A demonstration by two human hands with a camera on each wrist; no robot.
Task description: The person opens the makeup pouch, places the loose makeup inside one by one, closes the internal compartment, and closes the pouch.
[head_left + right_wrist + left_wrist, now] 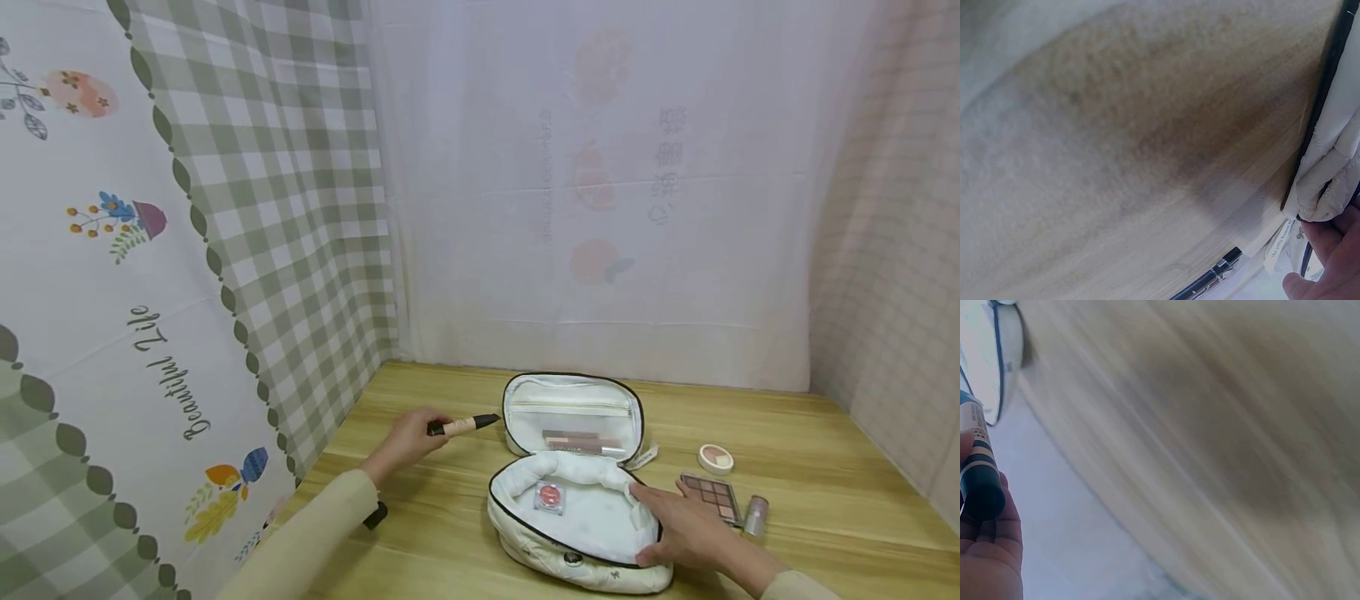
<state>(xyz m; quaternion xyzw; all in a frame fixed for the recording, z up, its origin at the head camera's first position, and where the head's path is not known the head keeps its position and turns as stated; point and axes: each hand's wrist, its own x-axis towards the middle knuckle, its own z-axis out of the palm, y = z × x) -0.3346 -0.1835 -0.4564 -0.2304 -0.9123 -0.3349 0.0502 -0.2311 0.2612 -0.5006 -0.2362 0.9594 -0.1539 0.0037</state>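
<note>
My left hand (414, 440) holds a beige and black cosmetic stick (459, 427) above the table, its dark tip aimed at the makeup bag's raised lid. Seen from the left wrist, the stick (977, 447) lies between thumb and fingers. The white quilted makeup bag (525, 542) stands unzipped, lid tipped back. Inside it sits a clear square compact (550, 497) with a red pan. Slim cosmetics (577, 443) show in the lid's mesh pocket. With my right hand (690, 527) I grip the bag's right rim; its fingers (1329, 247) are partly hidden by the lining.
Right of the bag lie a round compact (716, 459), an eyeshadow palette (711, 498) and a small grey tube (756, 516). A black object (376, 516) is by my left sleeve. Cloth curtains (600, 208) enclose the wooden table (420, 550).
</note>
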